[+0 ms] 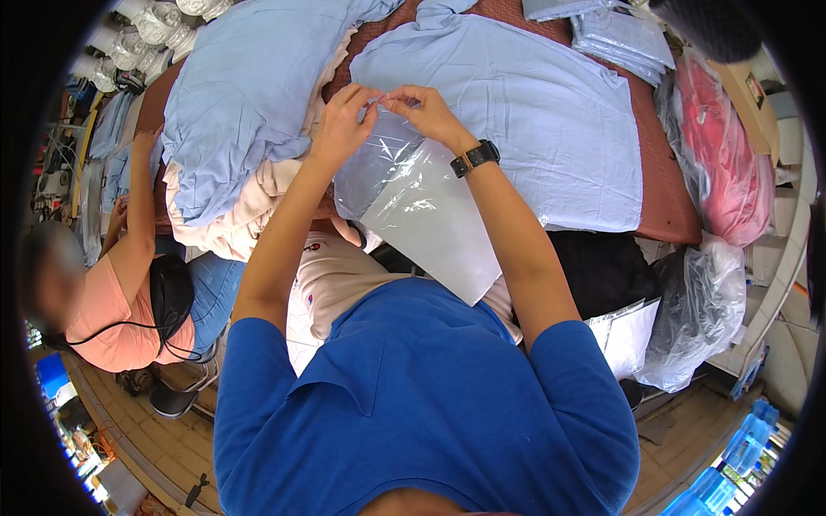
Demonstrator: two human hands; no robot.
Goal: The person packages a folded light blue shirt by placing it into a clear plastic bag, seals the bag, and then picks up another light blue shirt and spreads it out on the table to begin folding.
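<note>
My left hand [346,122] and my right hand [424,112] meet fingertip to fingertip, both closed in a pinch at the upper edge of a clear plastic bag [400,176]. The bag hangs at a slant toward my lap, glossy with reflections. Its lower part looks whitish, and light blue shows through the upper part. What lies between the fingertips is too small to make out beyond the bag's edge. Beneath and right of my hands a light blue shirt [551,129] lies spread flat. A dark watch [475,159] is on my right wrist.
Left of my hands is a heap of light blue garments [249,95] over cream cloth [232,206]. Bagged blue garments [619,39] are stacked at the far right, beside a bagged red garment [718,146]. A co-worker [129,284] sits at my left. Black cloth [602,271] lies near my right elbow.
</note>
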